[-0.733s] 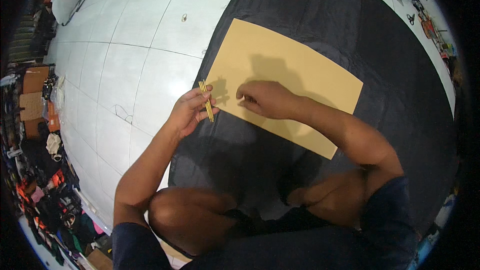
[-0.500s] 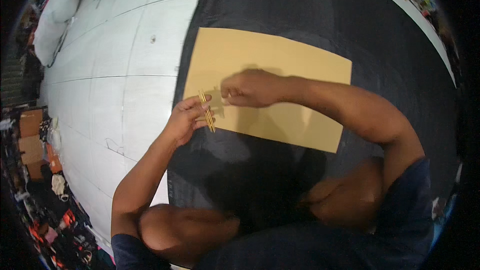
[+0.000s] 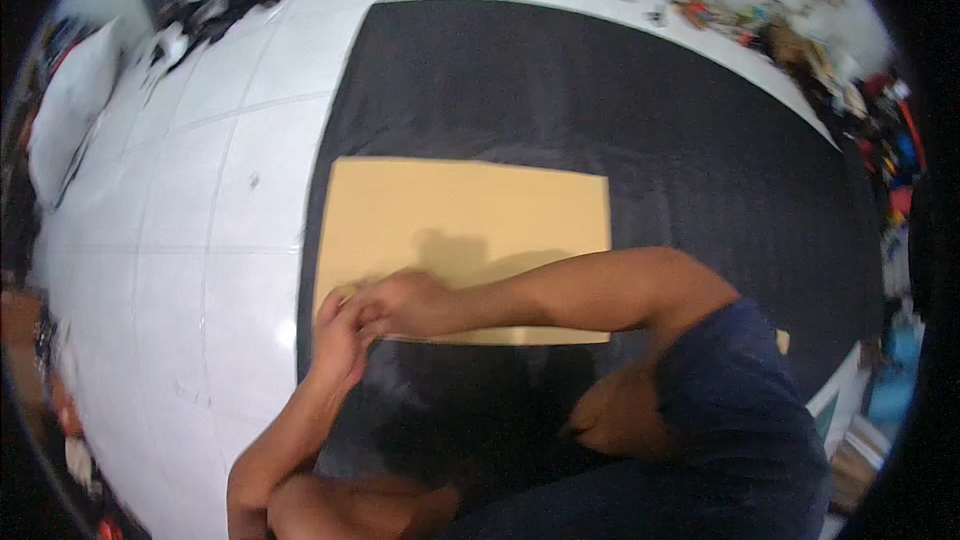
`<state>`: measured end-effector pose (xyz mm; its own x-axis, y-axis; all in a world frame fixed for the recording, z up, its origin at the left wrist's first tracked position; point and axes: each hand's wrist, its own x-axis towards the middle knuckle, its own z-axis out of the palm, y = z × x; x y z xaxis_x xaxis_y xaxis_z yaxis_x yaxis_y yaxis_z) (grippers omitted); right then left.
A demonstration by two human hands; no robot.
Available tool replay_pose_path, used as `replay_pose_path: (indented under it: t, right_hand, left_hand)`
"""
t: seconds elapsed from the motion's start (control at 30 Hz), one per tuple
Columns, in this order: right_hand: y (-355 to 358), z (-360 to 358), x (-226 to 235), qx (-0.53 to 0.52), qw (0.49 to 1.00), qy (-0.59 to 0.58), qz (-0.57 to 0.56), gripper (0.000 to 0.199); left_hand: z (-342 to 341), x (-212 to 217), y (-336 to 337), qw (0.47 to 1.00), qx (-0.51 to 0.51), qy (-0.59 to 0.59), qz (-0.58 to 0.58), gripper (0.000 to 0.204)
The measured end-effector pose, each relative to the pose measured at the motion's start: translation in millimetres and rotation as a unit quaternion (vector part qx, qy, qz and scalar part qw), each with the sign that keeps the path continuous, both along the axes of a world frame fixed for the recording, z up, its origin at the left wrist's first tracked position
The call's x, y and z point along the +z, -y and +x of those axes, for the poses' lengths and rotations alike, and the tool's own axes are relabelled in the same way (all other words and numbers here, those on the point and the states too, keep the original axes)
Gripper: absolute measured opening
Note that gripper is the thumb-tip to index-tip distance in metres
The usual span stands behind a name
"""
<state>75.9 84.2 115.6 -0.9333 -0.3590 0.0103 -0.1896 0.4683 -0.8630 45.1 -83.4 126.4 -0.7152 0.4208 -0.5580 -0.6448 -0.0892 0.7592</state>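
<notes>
Tan board point(image 3: 400, 200) laid flat, my left hand point(image 3: 342, 335) and right hand point(image 3: 412, 302) meet mid-work at its near-left corner; grips I can't tell.

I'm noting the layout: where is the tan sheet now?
In the head view, the tan sheet lies left of centre on the black cloth, near the cloth's left edge; the left hand and right hand are together near the sheet's lower left corner.

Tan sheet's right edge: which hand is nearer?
Right. The right hand is over the tan sheet, left of its right edge; the left hand is farther left, at the sheet's lower-left corner.
</notes>
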Motion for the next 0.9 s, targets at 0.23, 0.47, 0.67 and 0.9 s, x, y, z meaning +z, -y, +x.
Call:
replay_pose_path:
  t: [0.23,0.47,0.67,0.9]
  right_hand:
    - [5,-2,5,-0.064,0.993,0.053,0.081,0.028]
    - [8,-12,-7,-0.039,0.993,0.027,0.11,0.026]
    - [14,-15,-2,-0.021,0.992,0.042,0.118,0.027]
    - [9,-18,-8,0.024,0.996,0.044,0.068,0.028]
  left_hand:
    - [7,0,0,0.999,0.015,-0.032,0.04,0.013]
    - [6,-12,14,0.999,0.004,-0.044,0.006,0.018]
    - [5,-22,21,0.997,-0.002,-0.071,-0.008,0.02]
    - [3,-16,23,0.991,-0.033,-0.11,-0.073,0.024]
